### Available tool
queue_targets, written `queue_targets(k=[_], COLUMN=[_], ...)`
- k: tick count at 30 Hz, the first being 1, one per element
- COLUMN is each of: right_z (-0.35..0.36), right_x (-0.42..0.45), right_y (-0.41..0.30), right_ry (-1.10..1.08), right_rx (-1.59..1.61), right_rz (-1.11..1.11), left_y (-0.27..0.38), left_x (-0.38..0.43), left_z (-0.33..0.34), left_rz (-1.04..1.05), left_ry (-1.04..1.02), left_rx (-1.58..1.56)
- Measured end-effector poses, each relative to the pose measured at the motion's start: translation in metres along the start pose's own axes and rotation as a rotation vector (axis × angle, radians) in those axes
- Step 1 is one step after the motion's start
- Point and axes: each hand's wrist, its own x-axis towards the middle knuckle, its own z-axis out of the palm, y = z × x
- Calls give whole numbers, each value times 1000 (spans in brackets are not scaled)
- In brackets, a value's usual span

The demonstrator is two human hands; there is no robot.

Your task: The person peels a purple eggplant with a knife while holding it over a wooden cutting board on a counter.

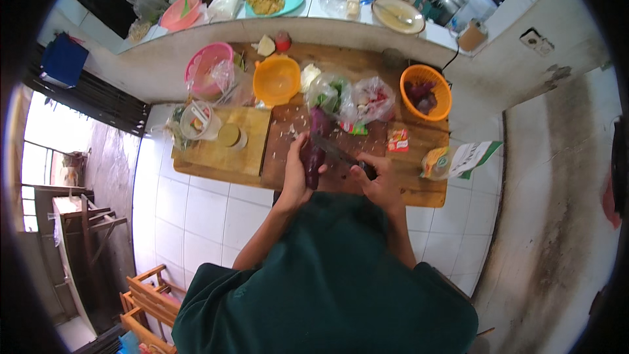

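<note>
A long purple eggplant (pixel 314 162) lies in my left hand (pixel 296 172), its far end pointing away from me over the brown board. My right hand (pixel 377 182) is closed around the dark handle of a kitchen knife (pixel 339 151). The blade reaches left to the eggplant's side; whether it has cut in cannot be told. Pale scraps dot the brown cutting board (pixel 281 157) below. Beyond the eggplant's tip are a plastic bag of green leaves (pixel 331 92) and a bag of red chillies (pixel 374 98). An orange basket (pixel 448 101) at the right holds dark purple pieces.
A yellowish board (pixel 245 157) bears a lidded jar (pixel 231 136) and a clear plastic cup (pixel 196 123). Behind stand an orange bowl (pixel 277 78) and a pink basket (pixel 216 49). Packets lie at the right. A tiled ledge with plates of food runs behind the wooden table (pixel 422 191).
</note>
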Motion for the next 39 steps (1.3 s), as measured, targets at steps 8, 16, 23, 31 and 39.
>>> queue_targets(k=[8, 16, 23, 31, 39], right_z=[6, 7, 10, 15, 18], right_x=[-1, 2, 9, 4, 5], right_y=[-11, -10, -23, -20, -21], right_ry=[25, 121, 140, 187, 171], right_rx=[-340, -498, -543, -539, -522], right_rz=[-45, -159, -147, -126, -90], left_y=[7, 4, 1, 2, 3], left_x=[-13, -14, -11, -11, -18], left_z=[19, 16, 10, 10, 10], left_rz=[18, -18, -55, -76, -79], left_ry=[13, 91, -13, 55, -43], left_rx=[120, 115, 95, 191, 199])
